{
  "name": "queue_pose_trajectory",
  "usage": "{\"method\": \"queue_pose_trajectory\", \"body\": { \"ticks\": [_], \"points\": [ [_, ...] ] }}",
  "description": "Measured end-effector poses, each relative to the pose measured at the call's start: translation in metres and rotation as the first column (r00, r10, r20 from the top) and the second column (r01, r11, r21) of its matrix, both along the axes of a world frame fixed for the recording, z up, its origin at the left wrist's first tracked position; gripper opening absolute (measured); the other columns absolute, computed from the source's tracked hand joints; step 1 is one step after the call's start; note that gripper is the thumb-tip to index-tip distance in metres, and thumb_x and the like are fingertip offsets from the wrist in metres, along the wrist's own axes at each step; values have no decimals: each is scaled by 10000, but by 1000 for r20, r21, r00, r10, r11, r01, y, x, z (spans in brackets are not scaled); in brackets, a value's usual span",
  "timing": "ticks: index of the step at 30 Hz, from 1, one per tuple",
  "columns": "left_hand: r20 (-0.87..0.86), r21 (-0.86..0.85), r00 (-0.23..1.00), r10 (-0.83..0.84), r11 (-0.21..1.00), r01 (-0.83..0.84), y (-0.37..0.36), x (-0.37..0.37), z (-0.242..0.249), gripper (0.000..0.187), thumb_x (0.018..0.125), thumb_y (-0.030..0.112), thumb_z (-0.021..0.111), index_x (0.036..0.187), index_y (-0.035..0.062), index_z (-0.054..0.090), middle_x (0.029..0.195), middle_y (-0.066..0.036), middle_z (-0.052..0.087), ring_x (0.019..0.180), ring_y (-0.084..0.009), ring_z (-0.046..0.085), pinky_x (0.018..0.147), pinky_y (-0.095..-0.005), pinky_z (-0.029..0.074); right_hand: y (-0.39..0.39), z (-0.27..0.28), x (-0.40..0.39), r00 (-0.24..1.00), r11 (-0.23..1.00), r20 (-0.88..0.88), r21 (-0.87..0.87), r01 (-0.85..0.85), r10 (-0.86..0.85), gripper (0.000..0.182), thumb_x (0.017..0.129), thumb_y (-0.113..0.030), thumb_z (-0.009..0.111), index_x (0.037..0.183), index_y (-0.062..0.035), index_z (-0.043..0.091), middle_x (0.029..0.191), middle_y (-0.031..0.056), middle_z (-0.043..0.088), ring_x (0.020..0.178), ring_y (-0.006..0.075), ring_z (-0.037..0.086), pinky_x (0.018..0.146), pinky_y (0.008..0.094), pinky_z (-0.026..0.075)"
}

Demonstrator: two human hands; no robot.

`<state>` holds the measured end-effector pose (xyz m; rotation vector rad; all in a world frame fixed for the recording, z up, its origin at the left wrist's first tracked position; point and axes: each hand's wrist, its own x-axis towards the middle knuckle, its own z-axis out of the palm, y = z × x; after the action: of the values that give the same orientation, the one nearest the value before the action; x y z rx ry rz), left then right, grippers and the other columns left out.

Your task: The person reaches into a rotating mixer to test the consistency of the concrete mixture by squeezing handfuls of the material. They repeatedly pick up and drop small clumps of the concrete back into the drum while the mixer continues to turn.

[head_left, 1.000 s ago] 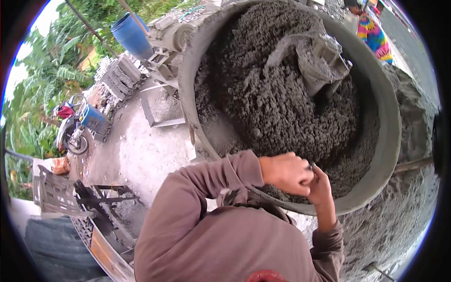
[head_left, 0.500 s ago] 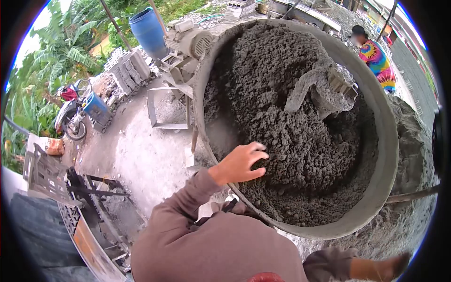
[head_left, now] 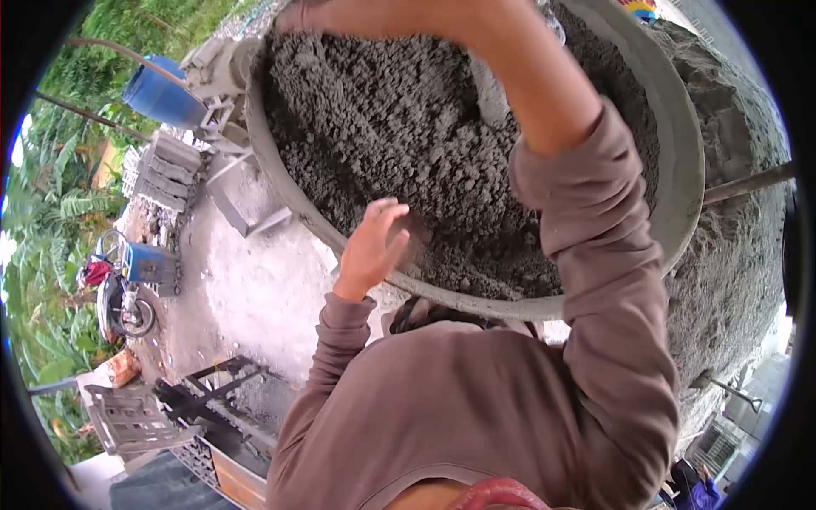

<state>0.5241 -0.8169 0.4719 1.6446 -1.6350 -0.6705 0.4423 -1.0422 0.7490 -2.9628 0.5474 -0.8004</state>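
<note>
My left hand [head_left: 371,245] is raised at the near left rim of a large round mixer drum [head_left: 476,304], fingers spread and nothing in it. Grey, crumbly concrete mix [head_left: 408,127] fills much of the drum. My right arm reaches across the drum, its sleeve pushed up to the forearm. At the top edge of the view, my right hand [head_left: 361,19] is smeared by motion and partly cut off, above the far left part of the mix. A mix-coated metal mixing arm [head_left: 491,93] shows partly behind my right forearm.
A motor [head_left: 223,70] and a blue barrel [head_left: 166,93] stand beyond the drum's left side. Concrete blocks [head_left: 166,177] and a motorcycle [head_left: 123,293] are farther left. Metal framework [head_left: 225,391] lies lower left. A pole [head_left: 748,183] and a shovel handle [head_left: 733,391] stick out at right; a person [head_left: 701,495] is lower right.
My right arm has swung up from the lower right to reach over the drum. My left hand has drawn back from over the mix to the rim. The camera view has tilted and shifted.
</note>
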Motion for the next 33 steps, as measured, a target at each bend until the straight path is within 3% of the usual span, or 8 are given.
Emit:
{"method": "queue_pose_trajectory", "body": {
  "ticks": [4, 5, 6, 8, 12, 21, 24, 33],
  "points": [
    [32, -213, 992, 125, 970, -115, 8, -6, 0, 390, 872, 235, 573, 1218, 56, 554, 1282, -185, 495, 1188, -353, 496, 1001, -400, 407, 27, -86, -32, 934, 685, -45, 692, -227, 355, 408, 903, -345, 605, 1038, 30, 690, 796, 228, 676, 718, 273, 657, 703, 395, 503],
    [13, -261, 989, 147, 955, -139, 12, -6, 2, 387, 872, 233, 568, 1214, 51, 556, 1273, -187, 498, 1186, -355, 490, 1002, -406, 402, 24, -114, -41, 948, 770, -150, 625, -128, 280, 419, 923, -355, 594, 1114, 12, 663, 951, 206, 673, 858, 275, 654, 789, 382, 508],
    [-20, -280, 981, 191, 941, -189, 15, -8, -1, 508, 957, 447, 471, 1202, 13, 566, 1276, -181, 515, 1203, -339, 478, 1028, -429, 368, 18, -142, -56, 951, 845, -246, 534, -27, 186, 439, 943, -365, 582, 1191, -7, 636, 1107, 184, 670, 997, 276, 652, 875, 370, 514],
    [-75, -382, 973, 218, 895, -230, 20, -3, -7, 373, 867, 245, 563, 1168, 25, 577, 1245, -186, 514, 1158, -339, 493, 995, -430, 398, 8, -176, -101, 967, 947, -238, 321, -15, 96, 463, 943, -373, 584, 1209, 4, 618, 1135, 185, 665, 1019, 305, 649, 866, 376, 511],
    [-95, -491, 934, 345, 800, -345, 24, -6, -13, 376, 876, 269, 525, 1142, 8, 578, 1223, -189, 514, 1175, -325, 468, 999, -434, 389, 26, -179, -186, 911, 721, -404, 605, 337, -86, 440, 950, -354, 586, 1227, -13, 614, 1086, 191, 674, 960, 267, 670, 825, 353, 523],
    [11, -594, 890, 456, 719, -361, 26, 6, -26, 525, 957, 396, 312, 1121, -50, 535, 1262, -185, 409, 1240, -289, 404, 1063, -444, 334, 124, -245, -268, 924, 334, -210, 888, 317, -321, 417, 963, -290, 599, 1268, -7, 576, 1173, 153, 652, 1065, 202, 614, 924, 343, 483],
    [-144, -628, 889, 435, 654, -422, 27, 28, -51, 600, 951, 491, 331, 1153, -42, 518, 1297, -204, 367, 1245, -306, 369, 1058, -468, 316, 145, -270, -249, 871, 199, -219, 922, 333, -440, 414, 965, -279, 599, 1279, -11, 567, 1203, 143, 625, 1084, 190, 594, 924, 341, 477],
    [-169, -686, 858, 485, 567, -455, 24, -3, -41, 646, 953, 493, 248, 1202, -57, 477, 1320, -231, 382, 1297, -329, 339, 1093, -477, 268, 146, -250, -301, 601, 517, 178, 725, 456, -779, 503, 1007, -372, 497, 1363, -17, 489, 1362, 129, 525, 1234, 246, 516, 1003, 364, 418]
  ]
}}
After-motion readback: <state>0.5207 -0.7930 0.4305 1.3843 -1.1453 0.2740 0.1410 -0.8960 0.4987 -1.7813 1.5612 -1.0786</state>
